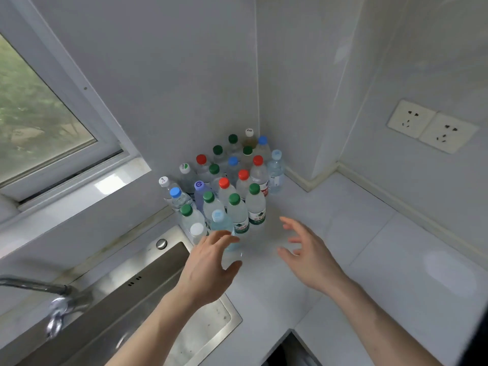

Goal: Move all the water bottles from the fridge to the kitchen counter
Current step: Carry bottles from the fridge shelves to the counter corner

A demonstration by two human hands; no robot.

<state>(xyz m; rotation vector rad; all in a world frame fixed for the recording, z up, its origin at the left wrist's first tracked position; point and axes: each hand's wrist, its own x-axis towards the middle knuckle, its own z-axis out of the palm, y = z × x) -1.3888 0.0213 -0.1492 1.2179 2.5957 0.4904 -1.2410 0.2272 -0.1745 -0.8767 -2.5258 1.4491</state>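
counter [369,233] corner | bottles [224,180] clustered upright | my left hand [208,268] and right hand [309,257] spread, holding nothing

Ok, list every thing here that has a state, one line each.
water bottles: upright, capped, clustered in the counter corner
left hand: open, fingers by the front light-blue-capped bottle
right hand: open, holding nothing
window: shut
tap: no water running
wall sockets: nothing plugged in
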